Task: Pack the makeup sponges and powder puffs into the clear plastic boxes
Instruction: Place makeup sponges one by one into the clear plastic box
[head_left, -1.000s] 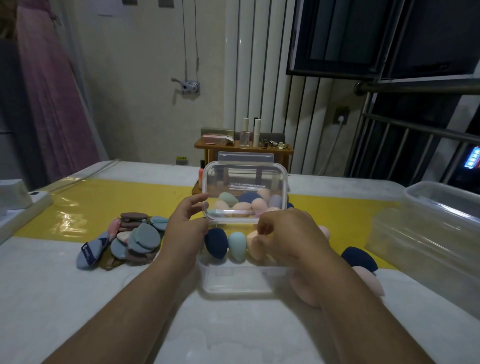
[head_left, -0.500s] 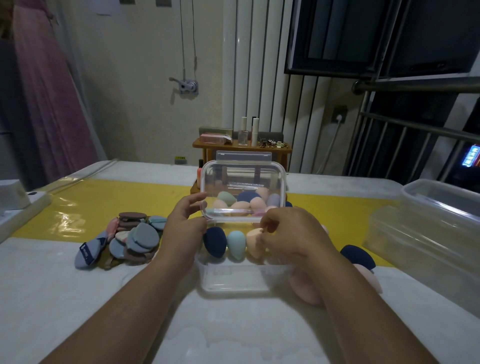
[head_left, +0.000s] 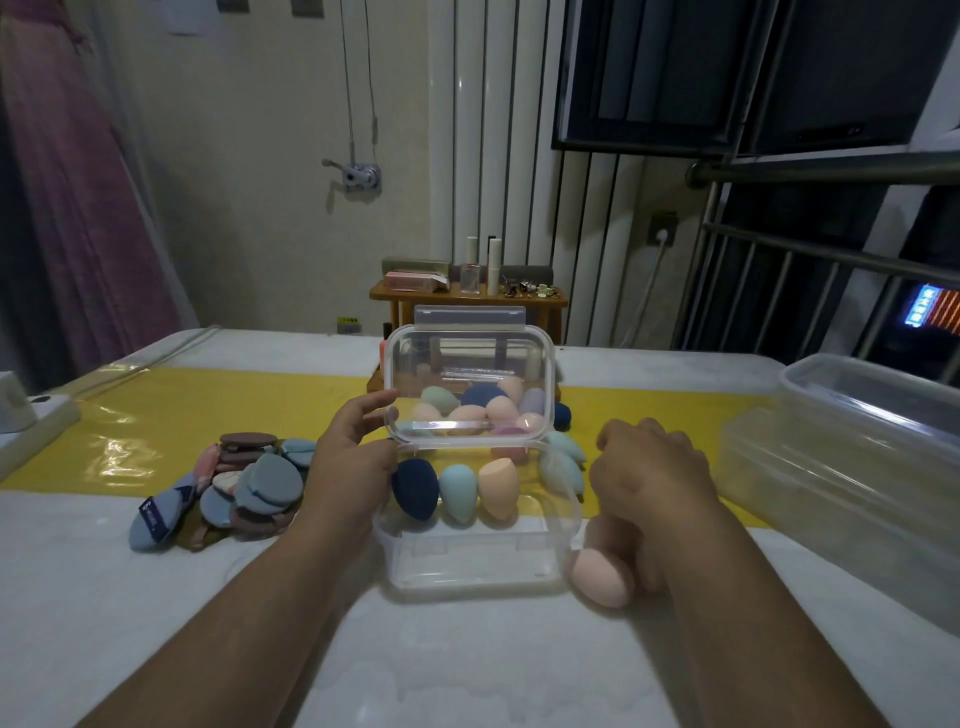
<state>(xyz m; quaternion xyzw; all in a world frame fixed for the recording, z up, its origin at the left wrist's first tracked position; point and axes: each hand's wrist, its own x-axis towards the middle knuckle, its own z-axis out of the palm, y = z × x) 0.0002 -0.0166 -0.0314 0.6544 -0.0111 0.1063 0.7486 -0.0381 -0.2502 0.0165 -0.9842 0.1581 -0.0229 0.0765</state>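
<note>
Three egg-shaped makeup sponges (head_left: 458, 493), navy, pale blue and peach, stand in a row inside the clear plastic box (head_left: 467, 564) on the bench (head_left: 156, 623). The left hand (head_left: 348, 467) grips its upright lid (head_left: 467, 364). The right hand (head_left: 649, 473) hovers beside the box, loosely curled and empty.

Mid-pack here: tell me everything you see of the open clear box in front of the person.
The clear plastic box is a round-cornered rectangular tub of see-through plastic, sitting flat on the white table. Its hinged lid stands upright at the far side, clasp flap on top. Three sponges, navy, light blue and peach, stand along its far wall. The left hand grips the lid's left edge.
</note>
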